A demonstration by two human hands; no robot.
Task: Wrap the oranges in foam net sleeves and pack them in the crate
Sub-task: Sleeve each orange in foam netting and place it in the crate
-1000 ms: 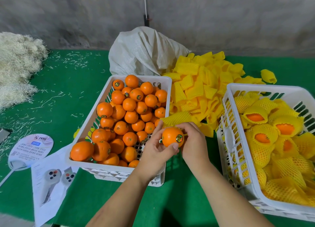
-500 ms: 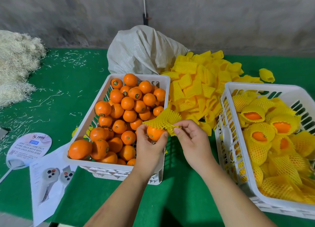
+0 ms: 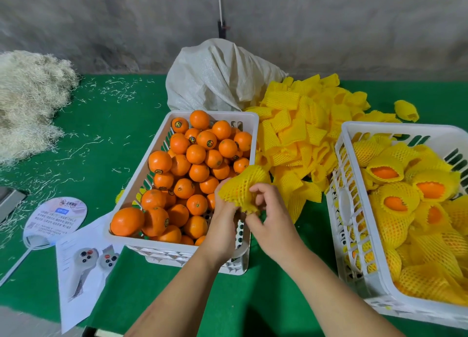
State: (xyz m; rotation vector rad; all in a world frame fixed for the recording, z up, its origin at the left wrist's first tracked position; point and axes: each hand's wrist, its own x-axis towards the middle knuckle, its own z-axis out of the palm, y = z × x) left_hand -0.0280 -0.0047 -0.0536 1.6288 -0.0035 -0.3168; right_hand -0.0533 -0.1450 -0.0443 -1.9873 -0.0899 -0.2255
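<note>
My left hand point(image 3: 224, 225) and my right hand point(image 3: 272, 221) both grip a yellow foam net sleeve point(image 3: 240, 188) stretched over an orange, whose skin shows only faintly through the mesh. They hold it above the right near corner of the white crate of bare oranges point(image 3: 149, 184). Loose yellow sleeves point(image 3: 301, 134) lie heaped on the green table between the two crates. The white crate on the right point(image 3: 354, 210) holds several oranges wrapped in yellow sleeves point(image 3: 395, 202).
A white woven sack point(image 3: 217, 76) stands behind the orange crate. A pile of pale shredded fibre point(image 3: 27, 101) fills the far left. A paper fan point(image 3: 54, 217) and a printed leaflet point(image 3: 81, 263) lie near the front left. A concrete wall runs behind the table.
The bare orange held a second ago is now covered: the sleeve first sat on top of it, and now it is pulled down around the fruit. Both hands shifted slightly right.
</note>
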